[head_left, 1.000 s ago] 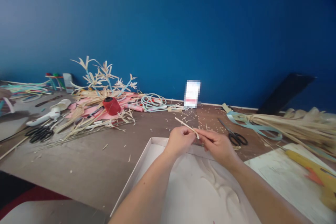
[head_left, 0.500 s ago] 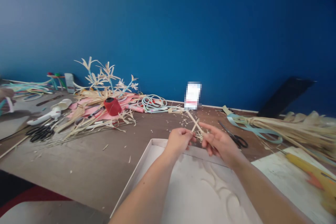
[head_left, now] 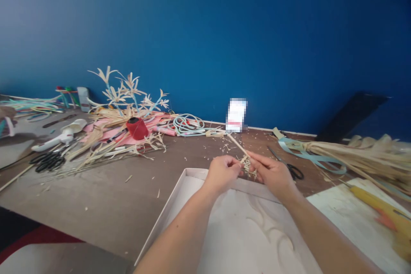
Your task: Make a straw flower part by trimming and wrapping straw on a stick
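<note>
My right hand [head_left: 272,175] is closed round a thin pale stick [head_left: 236,143], which slants up and left from the fingers towards the wall. Close beside it, my left hand [head_left: 224,174] is pinched, its thumb and fingertips pressed together near the stick's lower end. Whatever lies between those left fingertips is mostly hidden. Both hands are over the far edge of a shallow white box lid [head_left: 167,209], where a curved pale strip [head_left: 269,233] shows. Beyond the fingers, small straw-coloured clippings [head_left: 246,165] lie heaped on the brown table.
Black-handled scissors [head_left: 294,172] lie right of my hands, near a bundle of dried strips [head_left: 356,154] and a yellow-handled tool [head_left: 369,199]. At left are a red thread spool [head_left: 137,128], a white glue gun [head_left: 62,137] and pale straw flowers [head_left: 117,94]. A bright, blurred-out screen [head_left: 236,114] leans on the wall.
My hands have drawn closer together. My right fingers have closed in along the stick, which tilts lower to the left. The short strip that crossed it at my left fingertips is now mostly hidden.
</note>
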### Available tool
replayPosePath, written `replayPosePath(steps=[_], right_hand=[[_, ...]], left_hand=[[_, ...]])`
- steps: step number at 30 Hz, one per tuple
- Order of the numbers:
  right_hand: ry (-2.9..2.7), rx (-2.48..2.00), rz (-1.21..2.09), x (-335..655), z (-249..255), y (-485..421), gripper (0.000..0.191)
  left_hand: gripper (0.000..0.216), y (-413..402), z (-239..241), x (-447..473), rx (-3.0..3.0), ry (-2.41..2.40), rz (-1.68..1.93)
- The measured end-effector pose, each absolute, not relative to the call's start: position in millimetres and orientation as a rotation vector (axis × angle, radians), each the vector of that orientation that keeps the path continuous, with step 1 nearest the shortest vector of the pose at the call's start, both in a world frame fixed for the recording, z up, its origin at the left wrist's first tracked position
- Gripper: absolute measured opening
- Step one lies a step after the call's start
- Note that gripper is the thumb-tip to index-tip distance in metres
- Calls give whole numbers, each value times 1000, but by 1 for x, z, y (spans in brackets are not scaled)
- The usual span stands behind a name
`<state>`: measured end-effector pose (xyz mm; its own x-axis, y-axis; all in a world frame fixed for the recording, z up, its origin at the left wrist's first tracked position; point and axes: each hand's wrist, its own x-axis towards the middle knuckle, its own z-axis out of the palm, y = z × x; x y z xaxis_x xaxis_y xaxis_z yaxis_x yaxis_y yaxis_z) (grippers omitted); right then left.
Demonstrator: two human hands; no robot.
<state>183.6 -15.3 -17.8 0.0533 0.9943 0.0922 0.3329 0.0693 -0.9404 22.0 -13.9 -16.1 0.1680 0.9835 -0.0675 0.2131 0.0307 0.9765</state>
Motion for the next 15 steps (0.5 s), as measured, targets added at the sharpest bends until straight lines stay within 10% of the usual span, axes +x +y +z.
replayPosePath(steps=[15], right_hand=[[-1573, -1259, 1325, 182, -20, -18, 47]], left_hand=[[23, -12, -21, 21, 1480, 1273, 965]])
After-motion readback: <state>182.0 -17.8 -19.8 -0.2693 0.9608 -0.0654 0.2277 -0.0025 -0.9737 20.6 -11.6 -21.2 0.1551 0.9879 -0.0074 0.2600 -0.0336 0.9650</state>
